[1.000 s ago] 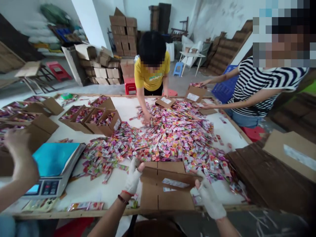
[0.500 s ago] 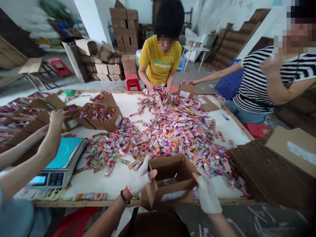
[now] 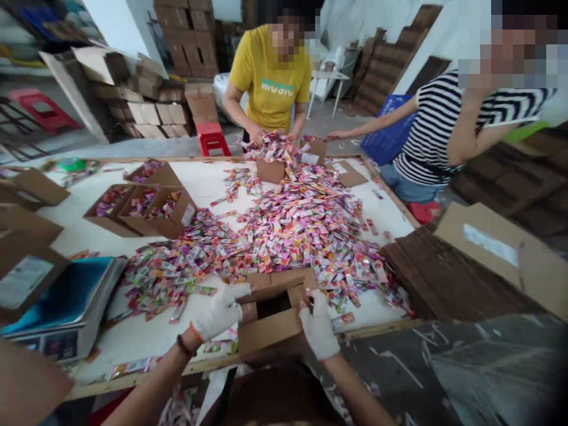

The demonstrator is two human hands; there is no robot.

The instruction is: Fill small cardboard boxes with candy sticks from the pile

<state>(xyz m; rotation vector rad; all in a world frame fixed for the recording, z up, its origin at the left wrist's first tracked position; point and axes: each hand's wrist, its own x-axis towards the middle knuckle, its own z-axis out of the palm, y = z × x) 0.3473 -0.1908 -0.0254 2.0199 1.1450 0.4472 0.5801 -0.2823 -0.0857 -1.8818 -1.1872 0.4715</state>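
In front of me, at the table's near edge, stands a cardboard box [image 3: 270, 332] with its flaps partly folded in around a dark opening. My left hand [image 3: 219, 312], in a white glove with bare fingertips, holds the box's left side at the flaps. On the opposite side my right hand [image 3: 318, 324], gloved the same way, grips the right flap with fingers and thumb. What lies inside the box is hidden in shadow. Right behind it spreads a large pile of small colourful wrapped packets [image 3: 288, 228].
Filled boxes [image 3: 139, 207] stand left of the pile. Another box covers part of a weighing scale [image 3: 95, 307]. Flattened cardboard [image 3: 426, 272] lies at right. Across the table, a person in yellow [image 3: 275, 83] handles packets; a person in stripes [image 3: 444, 130] reaches toward a box.
My hands have shifted on the box, and its flaps have moved inward, narrowing the opening. A box now sits over the scale. The person in yellow has a box before them. My view has turned.
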